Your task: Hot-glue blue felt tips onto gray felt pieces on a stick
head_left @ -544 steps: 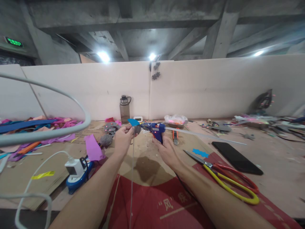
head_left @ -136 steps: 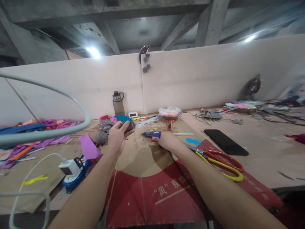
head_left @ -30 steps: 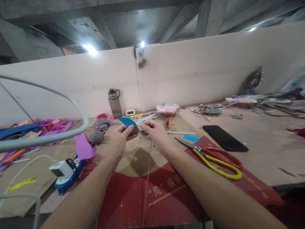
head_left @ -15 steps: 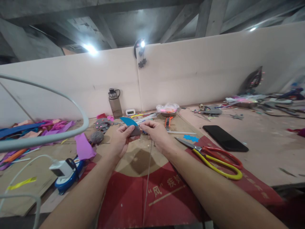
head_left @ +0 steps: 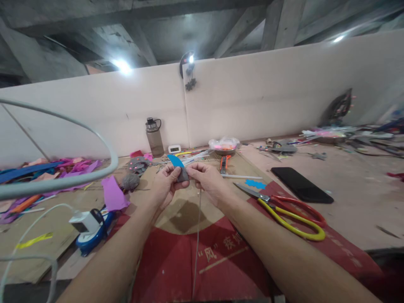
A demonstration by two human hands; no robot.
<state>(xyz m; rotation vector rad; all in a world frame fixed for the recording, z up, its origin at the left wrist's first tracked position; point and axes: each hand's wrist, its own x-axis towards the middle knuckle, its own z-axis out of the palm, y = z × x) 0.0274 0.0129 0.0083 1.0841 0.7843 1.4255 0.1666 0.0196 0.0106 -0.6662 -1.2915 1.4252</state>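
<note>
My left hand [head_left: 168, 182] pinches a small felt piece, its blue curved part [head_left: 175, 160] pointing up and its grey part [head_left: 183, 175] lying under the thumb. Close against the piece's right edge, my right hand [head_left: 205, 179] is closed, thumb and forefinger pressed together. From under the right hand's curled fingers a thin grey yarn [head_left: 198, 235] hangs down over the red and brown cardboard [head_left: 164, 256]. Anything finer in the right fingertips is too small to make out. Both hands are raised above the cardboard.
Right of my hands lie red-and-yellow-handled scissors [head_left: 293, 216], a blue felt cutout [head_left: 255, 184], an orange utility knife [head_left: 224, 163] and a black phone [head_left: 301, 184]. Leftward are a grey yarn ball [head_left: 130, 182], purple felt [head_left: 114, 193], a power strip [head_left: 94, 240] and a bottle [head_left: 154, 139].
The felt piece has tilted more upright in my left hand, and both hands have drawn slightly closer together. The whole view has shifted a little.
</note>
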